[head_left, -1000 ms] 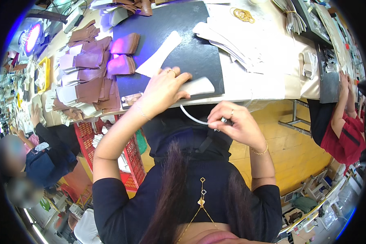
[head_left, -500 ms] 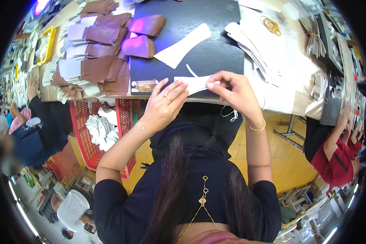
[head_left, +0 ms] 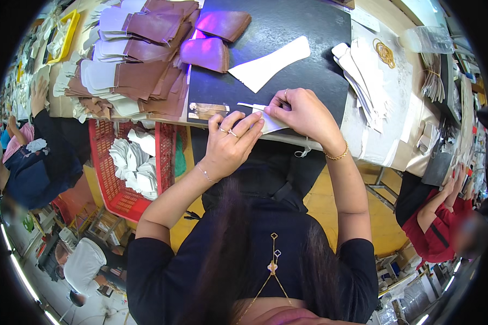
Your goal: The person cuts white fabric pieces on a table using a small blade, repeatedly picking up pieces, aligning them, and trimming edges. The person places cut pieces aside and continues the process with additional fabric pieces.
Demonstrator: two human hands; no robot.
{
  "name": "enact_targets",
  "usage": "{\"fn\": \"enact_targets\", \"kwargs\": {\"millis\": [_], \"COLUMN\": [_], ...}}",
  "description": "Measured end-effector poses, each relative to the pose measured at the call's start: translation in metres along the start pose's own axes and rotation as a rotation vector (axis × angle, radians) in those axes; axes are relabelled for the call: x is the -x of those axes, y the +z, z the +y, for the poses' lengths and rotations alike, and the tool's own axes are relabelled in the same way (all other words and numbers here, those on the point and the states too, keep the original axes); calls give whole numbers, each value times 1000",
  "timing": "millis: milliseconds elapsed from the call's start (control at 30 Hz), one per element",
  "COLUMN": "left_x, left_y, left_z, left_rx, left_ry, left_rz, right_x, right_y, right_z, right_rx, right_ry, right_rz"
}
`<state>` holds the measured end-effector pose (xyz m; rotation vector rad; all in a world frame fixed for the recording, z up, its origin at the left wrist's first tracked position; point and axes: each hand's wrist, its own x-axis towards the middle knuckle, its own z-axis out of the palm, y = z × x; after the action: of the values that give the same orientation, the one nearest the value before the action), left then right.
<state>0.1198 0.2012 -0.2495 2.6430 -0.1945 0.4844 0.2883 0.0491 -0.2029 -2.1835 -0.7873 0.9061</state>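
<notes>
A white cut piece of sheet material (head_left: 272,125) lies at the near edge of the black work board (head_left: 309,24). My left hand (head_left: 230,142) has its bent fingers closed on the piece's left end. Bending over from the right, my right hand (head_left: 308,115) pinches the same piece along its upper edge, fingertips close to the left ones. The palms and fingers cover much of it. A narrow white strip (head_left: 247,104) sticks out just beyond my fingertips. Farther off, a white piece with flared ends (head_left: 274,62) rests flat on the board.
Stacked brown-and-white pieces (head_left: 152,78) and two shiny brown pieces (head_left: 206,53) lie left. White pieces (head_left: 360,81) and rubber bands (head_left: 384,53) lie right. A red basket (head_left: 104,179) of white pieces stands below the table. Other people work at both sides.
My right hand has turned inward over the piece, and both hands' fingertips have come closer together. The narrow strip now lies flatter, pointing left. The whole view has shifted a little.
</notes>
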Motion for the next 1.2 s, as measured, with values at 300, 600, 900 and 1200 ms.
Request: {"fn": "enact_targets", "kwargs": {"millis": [300,600,900,1200], "left_x": [1,-3,-17,-17], "left_y": [0,-5,-3,3], "left_z": [-2,1,12,15], "left_rx": [16,-52,-115,-273], "left_ry": [-40,-33,-102,-57], "left_rz": [-5,-100,-134,-160], "right_x": [-3,3,49,51], "right_y": [-8,-9,-26,-27], "right_z": [-2,3,21,31], "right_rx": [-15,22,-63,41], "right_ry": [41,25,245,198], "right_rz": [-63,13,68,217]}}
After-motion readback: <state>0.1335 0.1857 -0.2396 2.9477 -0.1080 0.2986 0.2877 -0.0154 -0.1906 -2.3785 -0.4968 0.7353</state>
